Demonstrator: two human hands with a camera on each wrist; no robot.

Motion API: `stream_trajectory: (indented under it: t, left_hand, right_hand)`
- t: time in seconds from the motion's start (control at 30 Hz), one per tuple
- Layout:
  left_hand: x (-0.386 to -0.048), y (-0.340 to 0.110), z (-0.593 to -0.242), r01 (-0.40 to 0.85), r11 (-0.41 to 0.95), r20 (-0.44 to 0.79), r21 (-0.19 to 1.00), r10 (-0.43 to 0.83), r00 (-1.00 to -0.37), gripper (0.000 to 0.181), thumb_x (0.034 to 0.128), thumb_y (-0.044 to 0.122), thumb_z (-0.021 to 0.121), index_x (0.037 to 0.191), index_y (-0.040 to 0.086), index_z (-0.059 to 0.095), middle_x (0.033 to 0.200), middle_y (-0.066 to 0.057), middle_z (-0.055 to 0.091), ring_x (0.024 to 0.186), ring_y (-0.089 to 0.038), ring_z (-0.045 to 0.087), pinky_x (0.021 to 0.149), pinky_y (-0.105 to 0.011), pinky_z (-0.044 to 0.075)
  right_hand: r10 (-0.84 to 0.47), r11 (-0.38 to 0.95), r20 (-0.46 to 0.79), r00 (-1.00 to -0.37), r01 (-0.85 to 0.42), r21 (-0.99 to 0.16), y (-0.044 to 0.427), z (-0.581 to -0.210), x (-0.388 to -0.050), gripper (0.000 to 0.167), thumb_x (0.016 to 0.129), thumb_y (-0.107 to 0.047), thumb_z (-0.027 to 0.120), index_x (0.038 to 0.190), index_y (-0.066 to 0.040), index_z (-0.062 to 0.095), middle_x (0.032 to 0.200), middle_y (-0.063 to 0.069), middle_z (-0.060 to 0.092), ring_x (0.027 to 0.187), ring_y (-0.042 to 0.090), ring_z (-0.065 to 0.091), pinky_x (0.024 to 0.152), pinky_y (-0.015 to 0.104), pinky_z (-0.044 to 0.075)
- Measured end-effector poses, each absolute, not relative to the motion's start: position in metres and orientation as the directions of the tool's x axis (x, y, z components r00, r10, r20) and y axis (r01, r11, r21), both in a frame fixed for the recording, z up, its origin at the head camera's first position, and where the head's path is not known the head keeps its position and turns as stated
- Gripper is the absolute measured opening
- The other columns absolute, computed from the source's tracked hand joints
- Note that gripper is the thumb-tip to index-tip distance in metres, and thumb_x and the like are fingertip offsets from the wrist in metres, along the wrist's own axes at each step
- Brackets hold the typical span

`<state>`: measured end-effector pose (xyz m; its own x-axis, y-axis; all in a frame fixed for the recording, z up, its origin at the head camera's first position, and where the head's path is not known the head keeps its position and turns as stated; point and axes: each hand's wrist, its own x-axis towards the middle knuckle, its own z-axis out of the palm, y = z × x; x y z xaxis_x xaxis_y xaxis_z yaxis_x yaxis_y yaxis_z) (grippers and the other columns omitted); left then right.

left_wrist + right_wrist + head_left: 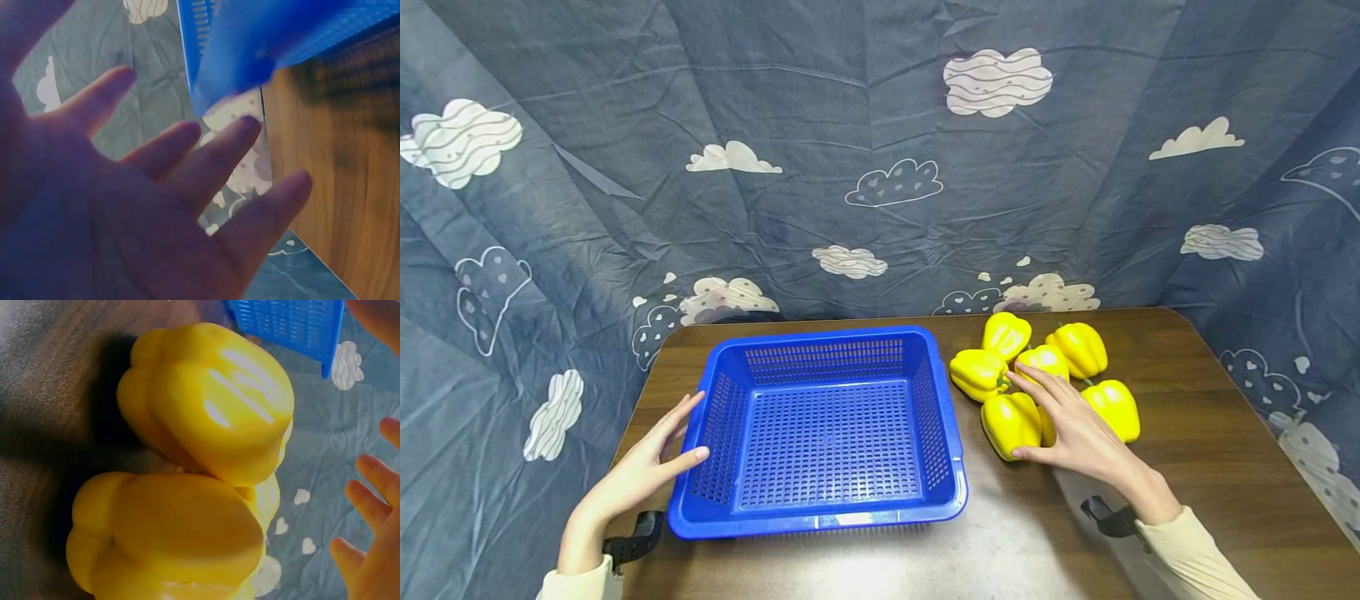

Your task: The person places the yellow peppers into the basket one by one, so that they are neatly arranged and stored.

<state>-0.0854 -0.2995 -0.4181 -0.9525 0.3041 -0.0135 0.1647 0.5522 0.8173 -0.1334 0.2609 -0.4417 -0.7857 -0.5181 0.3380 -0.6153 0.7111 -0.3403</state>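
Note:
A blue plastic basket with perforated walls stands on the left half of the table. Beside its left rim is my left hand, fingers spread and nothing in the grasp; the left wrist view shows its palm and separated fingers. To the right of the basket lies a cluster of several yellow bell peppers. My right hand hovers over that cluster, thumb and fingers apart, partly covering some peppers. In the right wrist view two large peppers lie close by, with the right fingers apart from them.
The wooden table has rounded far corners. A dark blue-grey curtain with white cloud prints hangs behind it and at both sides. Dark bands are worn on both wrists.

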Motion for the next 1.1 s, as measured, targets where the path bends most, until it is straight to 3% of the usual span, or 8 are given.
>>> stream_trajectory:
  t: [0.1,0.2,0.43,0.53,0.87,1.1]
  left_hand:
    - [-0.085,-0.305,-0.422,0.154,0.497,-0.029,0.854,0.341,-0.940,0.072,0.0946,0.011,0.058,0.153,0.008,0.016,0.151,-0.032,0.011,0.125,-0.056,0.032,0.094,-0.023,0.040]
    - [-0.087,-0.311,-0.427,0.110,0.422,-0.058,0.900,0.367,-0.929,0.072,0.0961,0.009,0.055,0.154,0.009,0.011,0.152,-0.030,0.010,0.125,-0.056,0.033,0.090,-0.026,0.045]
    - [-0.094,-0.324,-0.439,0.049,0.343,-0.094,0.938,0.388,-0.917,0.071,0.0972,0.007,0.051,0.154,0.008,0.008,0.151,-0.029,0.010,0.117,-0.012,0.051,0.087,-0.026,0.047]
    - [-0.096,-0.328,-0.445,0.043,0.333,-0.097,0.942,0.392,-0.915,0.070,0.0973,0.006,0.050,0.154,0.008,0.009,0.149,-0.033,0.013,0.113,-0.004,0.051,0.087,-0.025,0.046]
    - [-0.102,-0.333,-0.461,0.022,0.219,-0.073,0.975,0.418,-0.905,0.069,0.0967,0.002,0.047,0.154,0.011,0.009,0.148,-0.035,0.013,0.116,-0.001,0.049,0.089,-0.026,0.046]
    - [-0.105,-0.328,-0.469,0.008,0.095,-0.033,0.995,0.422,-0.906,0.069,0.0964,-0.002,0.045,0.154,0.011,0.009,0.146,-0.039,0.011,0.118,-0.006,0.051,0.087,-0.034,0.049]
  right_hand:
    - [-0.515,0.716,0.312,-0.798,-0.601,-0.355,0.262,-0.444,-0.133,0.098,0.063,-0.037,0.087,0.146,-0.012,0.039,0.148,0.012,0.034,0.132,0.034,0.033,0.108,0.050,0.024]
    - [-0.516,0.721,0.285,-0.808,-0.589,-0.364,0.263,-0.447,-0.134,0.098,0.064,-0.038,0.087,0.145,-0.012,0.040,0.148,0.012,0.035,0.131,0.034,0.034,0.106,0.052,0.026]
    - [-0.521,0.724,0.257,-0.814,-0.581,-0.371,0.264,-0.453,-0.134,0.099,0.062,-0.037,0.088,0.145,-0.011,0.040,0.146,0.014,0.037,0.130,0.035,0.035,0.104,0.055,0.027]
    - [-0.529,0.723,0.257,-0.809,-0.588,-0.363,0.265,-0.456,-0.134,0.099,0.062,-0.036,0.088,0.144,-0.010,0.040,0.145,0.014,0.038,0.130,0.034,0.036,0.104,0.055,0.028]
    - [-0.546,0.713,0.244,-0.801,-0.598,-0.367,0.266,-0.460,-0.134,0.098,0.061,-0.037,0.089,0.142,-0.007,0.042,0.143,0.015,0.040,0.128,0.035,0.038,0.099,0.062,0.028]
    - [-0.550,0.712,0.245,-0.799,-0.601,-0.362,0.266,-0.463,-0.134,0.097,0.060,-0.036,0.089,0.140,-0.005,0.044,0.141,0.016,0.041,0.127,0.035,0.039,0.099,0.063,0.028]
